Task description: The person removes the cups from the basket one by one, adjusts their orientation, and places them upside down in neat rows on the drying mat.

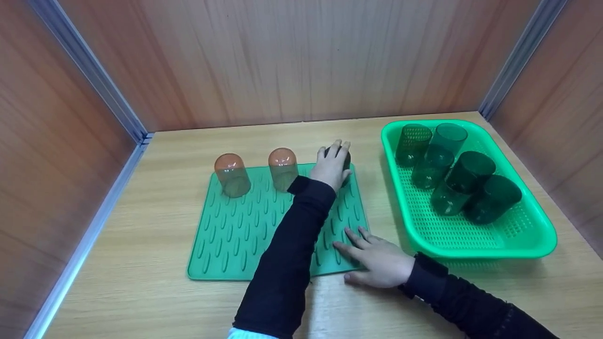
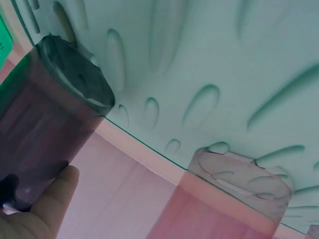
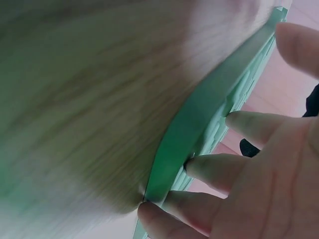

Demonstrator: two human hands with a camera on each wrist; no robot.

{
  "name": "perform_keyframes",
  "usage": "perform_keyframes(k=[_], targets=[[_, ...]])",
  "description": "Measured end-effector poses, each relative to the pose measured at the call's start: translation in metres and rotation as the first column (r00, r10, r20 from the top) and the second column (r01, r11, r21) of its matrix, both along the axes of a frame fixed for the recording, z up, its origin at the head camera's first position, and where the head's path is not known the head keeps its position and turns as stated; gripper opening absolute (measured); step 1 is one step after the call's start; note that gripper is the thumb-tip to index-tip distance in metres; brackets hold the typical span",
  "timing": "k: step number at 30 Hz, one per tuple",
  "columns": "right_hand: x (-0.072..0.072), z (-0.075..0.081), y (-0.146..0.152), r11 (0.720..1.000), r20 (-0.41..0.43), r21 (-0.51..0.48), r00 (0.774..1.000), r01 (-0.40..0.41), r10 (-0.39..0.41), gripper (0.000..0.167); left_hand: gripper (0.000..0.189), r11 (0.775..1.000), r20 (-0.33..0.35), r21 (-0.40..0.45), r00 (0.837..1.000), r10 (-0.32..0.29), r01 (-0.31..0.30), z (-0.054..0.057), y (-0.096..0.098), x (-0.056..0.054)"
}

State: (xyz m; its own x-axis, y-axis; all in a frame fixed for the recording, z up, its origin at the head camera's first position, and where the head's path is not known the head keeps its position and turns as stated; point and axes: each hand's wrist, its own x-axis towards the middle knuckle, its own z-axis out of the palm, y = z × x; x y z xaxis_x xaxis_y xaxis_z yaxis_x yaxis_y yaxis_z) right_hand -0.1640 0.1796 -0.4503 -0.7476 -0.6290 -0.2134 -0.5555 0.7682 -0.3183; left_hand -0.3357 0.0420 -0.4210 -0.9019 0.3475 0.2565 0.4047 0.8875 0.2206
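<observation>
My left hand [image 1: 331, 168] grips a dark tinted tumbler [image 2: 45, 114] from above at the back right corner of the green ribbed mat [image 1: 235, 245]. Its rim faces down at the mat, and my fingers hide much of it in the head view. To the left, two orange-tinted tumblers stand upside down along the mat's back edge: one at the corner [image 1: 232, 176] and another nearer the middle [image 1: 283, 172]. My right hand [image 1: 379, 261] lies spread at the mat's front right corner, fingertips touching it, holding nothing.
On the right stands a green plastic basket [image 1: 400, 221] with several dark tumblers [image 1: 492, 200] leaning inside. Wood-grain panels [image 1: 301, 61] enclose the table [image 1: 118, 235] at the back and both sides.
</observation>
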Motion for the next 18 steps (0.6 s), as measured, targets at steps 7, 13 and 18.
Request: perform_keyframes(k=[7, 13, 18], targets=[[0.0, 0.001, 0.0, 1.0, -0.015, -0.01, 1.0, -0.007, 0.007, 0.07, 0.076, 0.999, 0.083, 0.02, 0.996, 0.041, -0.043, 0.003, 0.003, 0.001], [-0.001, 0.002, 0.0, 1.0, -0.009, -0.025, 1.0, -0.001, 0.001, 0.069, 0.073, 0.993, 0.015, 0.011, 0.993, 0.118, -0.118, 0.005, 0.008, 0.003], [-0.002, 0.002, 0.0, 0.999, -0.003, -0.046, 1.0, -0.002, 0.002, 0.067, 0.076, 0.991, -0.058, 0.036, 0.99, 0.129, -0.127, 0.01, 0.013, 0.011]])
